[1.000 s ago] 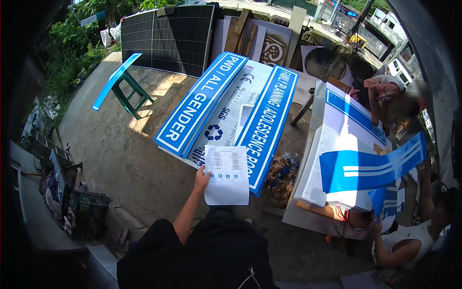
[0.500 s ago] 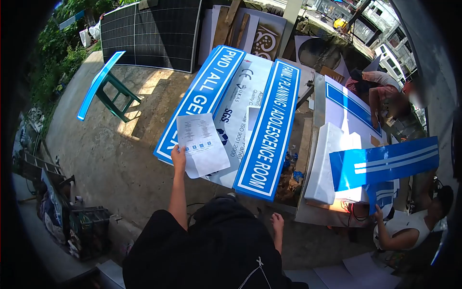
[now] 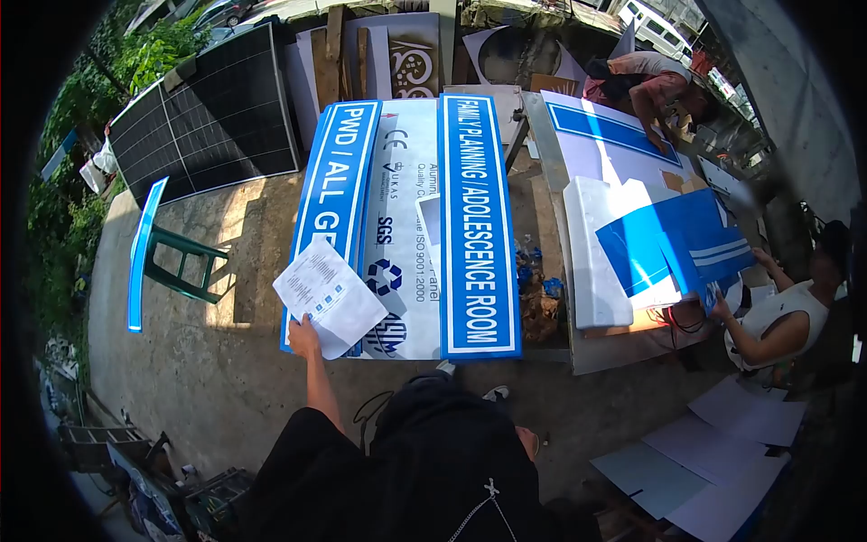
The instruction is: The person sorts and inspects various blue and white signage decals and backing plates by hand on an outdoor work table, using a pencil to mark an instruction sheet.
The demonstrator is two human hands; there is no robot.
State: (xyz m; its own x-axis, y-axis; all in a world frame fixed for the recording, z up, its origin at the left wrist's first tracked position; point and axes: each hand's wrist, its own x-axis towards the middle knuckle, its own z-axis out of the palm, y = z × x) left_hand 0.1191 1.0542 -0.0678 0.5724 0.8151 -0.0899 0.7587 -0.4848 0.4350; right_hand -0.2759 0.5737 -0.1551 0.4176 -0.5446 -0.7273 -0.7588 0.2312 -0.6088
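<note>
A printed paper sheet (image 3: 330,296) is gripped at its lower left edge by my left hand (image 3: 304,336), fingers closed on it. Below the sheet lies a long blue sign (image 3: 336,172) reading "PWD / ALL GE", its lower end covered by the paper. Parallel to it on the right is another blue sign (image 3: 476,226) reading "FAMILY PLANNING / ADOLESCENCE ROOM". Both rest on a white printed panel (image 3: 411,312). My right hand (image 3: 528,443) hangs low beside my body, away from the signs; its fingers are mostly hidden.
On the right, one person (image 3: 777,321) handles a blue sheet (image 3: 646,239) with white stripes; another person (image 3: 655,86) leans over a blue-bordered panel (image 3: 614,126). A green stool (image 3: 185,262) with a blue strip (image 3: 144,253) stands left. White sheets (image 3: 700,452) lie lower right.
My view has swung round, and the paper in my left hand has tilted. My right hand has dropped closer to my body. The co-worker's blue sheet has folded over and shifted.
</note>
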